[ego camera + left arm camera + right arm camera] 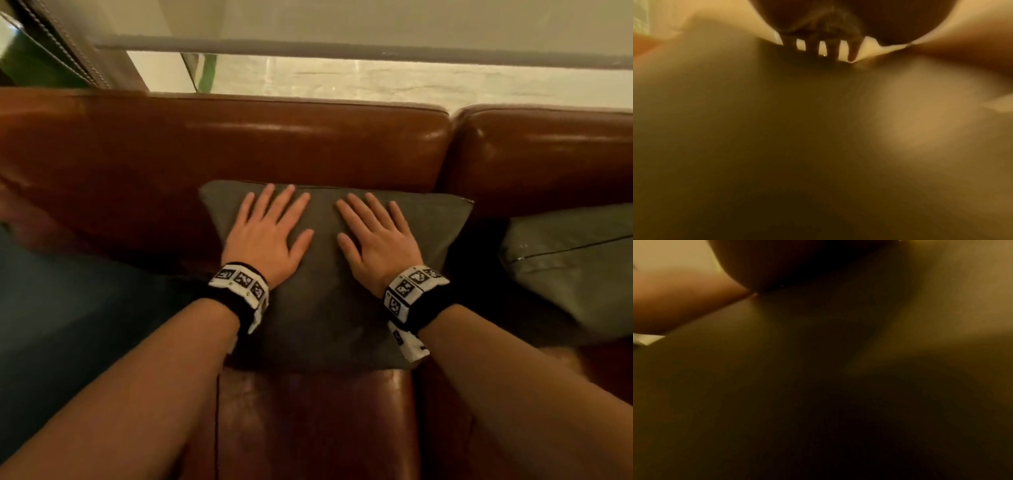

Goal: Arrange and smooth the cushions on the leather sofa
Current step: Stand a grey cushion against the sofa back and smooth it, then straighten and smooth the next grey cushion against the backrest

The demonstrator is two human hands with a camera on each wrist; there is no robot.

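A grey-green cushion (329,308) leans against the backrest of the brown leather sofa (239,144), its lower edge on the seat. My left hand (267,229) lies flat on its upper left part, fingers spread and straight. My right hand (373,233) presses flat beside it, fingers also spread. In the left wrist view the fingers (832,48) show dark against a pale background above the blurred cushion (797,129). The right wrist view is dark and blurred, filled by the cushion (818,386).
A second grey-green cushion (575,267) with a zip seam sits to the right on the neighbouring seat. A dark blue fabric (68,308) covers the seat at left. Behind the sofa back runs a window ledge (342,48).
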